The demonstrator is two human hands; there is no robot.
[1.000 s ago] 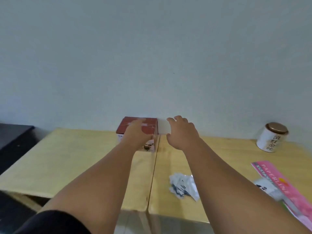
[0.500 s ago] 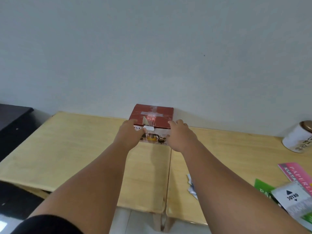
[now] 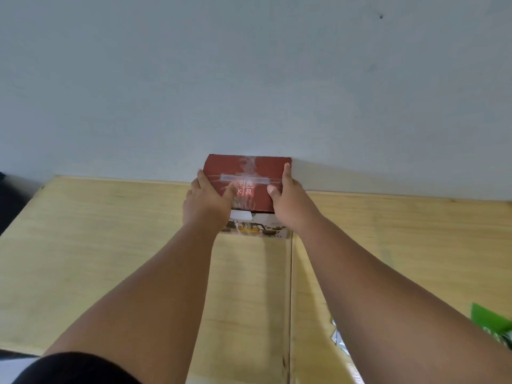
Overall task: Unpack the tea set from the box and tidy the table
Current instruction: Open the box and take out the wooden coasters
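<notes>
Box [image 3: 249, 173] at 12 o'clock, left hand [image 3: 206, 207] and right hand [image 3: 292, 203] gripping its sides, thumbs on top. Stiff card, probably breakables inside, so lift level.

Glossy green packet [image 3: 496, 325] is lying far right; crumpled silvery wrapper scrap [image 3: 337, 338] is lying left of it; pale wall [image 3: 249, 79] is rising behind.

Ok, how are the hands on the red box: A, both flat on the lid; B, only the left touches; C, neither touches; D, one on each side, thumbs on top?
D: the left hand grips the left side of the red box, the right hand its right side, both thumbs on top.
</notes>
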